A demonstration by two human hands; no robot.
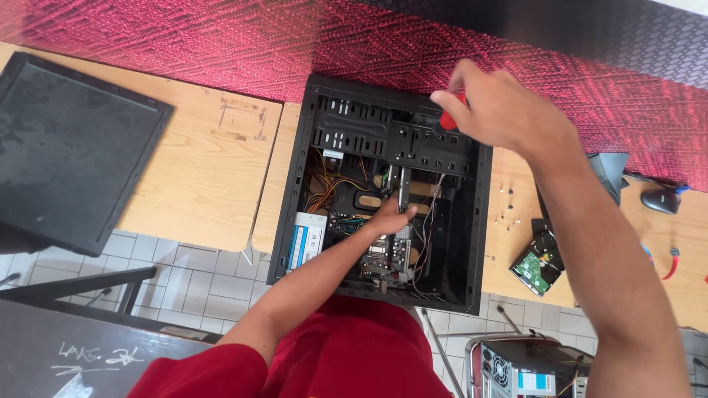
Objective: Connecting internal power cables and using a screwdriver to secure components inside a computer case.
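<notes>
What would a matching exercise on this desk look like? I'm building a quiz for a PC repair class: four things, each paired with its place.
Things:
1. left hand
2. right hand
3. black side panel
4. bare hard drive

Places:
A. on the desk to the right of the case
B. at the top edge of the case, gripping a red-handled tool
C. on the desk at far left
D. down inside the open computer case

Pairs: 1-D, 2-B, 3-C, 4-A

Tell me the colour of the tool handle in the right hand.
Red; the handle shows in the right hand, head view.
</notes>
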